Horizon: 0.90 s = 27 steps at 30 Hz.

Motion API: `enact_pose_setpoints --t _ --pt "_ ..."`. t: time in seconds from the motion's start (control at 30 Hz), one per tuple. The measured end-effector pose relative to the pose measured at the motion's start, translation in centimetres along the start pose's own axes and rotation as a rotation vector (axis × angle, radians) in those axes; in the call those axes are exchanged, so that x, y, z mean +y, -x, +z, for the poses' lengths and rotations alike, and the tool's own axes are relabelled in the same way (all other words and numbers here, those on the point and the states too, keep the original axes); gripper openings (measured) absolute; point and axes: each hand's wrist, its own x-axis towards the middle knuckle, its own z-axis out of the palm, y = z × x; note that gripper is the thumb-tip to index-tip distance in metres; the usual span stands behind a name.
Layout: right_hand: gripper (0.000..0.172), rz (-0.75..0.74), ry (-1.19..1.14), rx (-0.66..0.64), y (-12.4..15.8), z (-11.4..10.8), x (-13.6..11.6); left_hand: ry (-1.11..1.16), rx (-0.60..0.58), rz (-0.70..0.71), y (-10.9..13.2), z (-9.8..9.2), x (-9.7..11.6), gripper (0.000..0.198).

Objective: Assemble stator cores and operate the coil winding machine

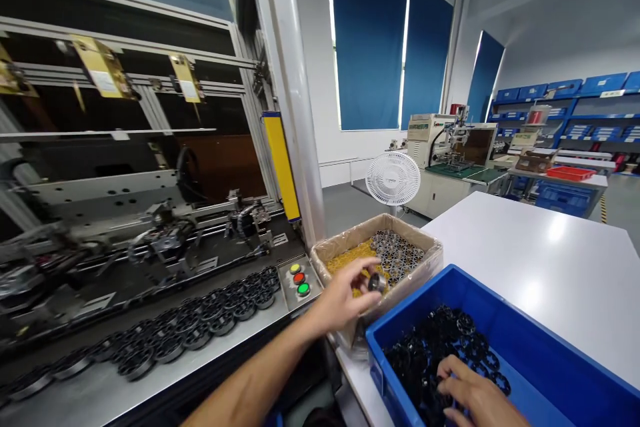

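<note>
My left hand is closed around a small round metal ring with a dark inside, held between thumb and fingers over the near edge of a plastic-lined cardboard box. Inside that box lie rows of silvery ring parts and a layer of yellow material. Lower right, my right hand reaches into a blue plastic bin, its curled fingers among black round spoked parts. What those fingers grip is largely hidden.
Several black-and-metal rings line the machine's metal ledge at left. Yellow, red and green buttons sit at its end, beside a grey post. A white fan stands behind the box; a white table is at right.
</note>
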Motion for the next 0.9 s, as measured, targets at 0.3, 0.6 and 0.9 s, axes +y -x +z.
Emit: enact_pose_setpoints --t 0.3,0.6,0.9 --pt "0.018 -0.2 0.063 0.447 -0.2 -2.8 -5.0 1.026 0.097 -0.031 16.5 0.9 4.0 0.039" --pt "0.039 -0.535 -0.099 0.523 2.0 -3.5 -16.8 1.292 0.095 -0.193 19.7 3.1 5.8 0.059" --pt "0.038 -0.605 -0.184 0.49 2.2 -2.8 -17.1 1.412 0.008 -0.217 20.2 5.0 6.0 0.058"
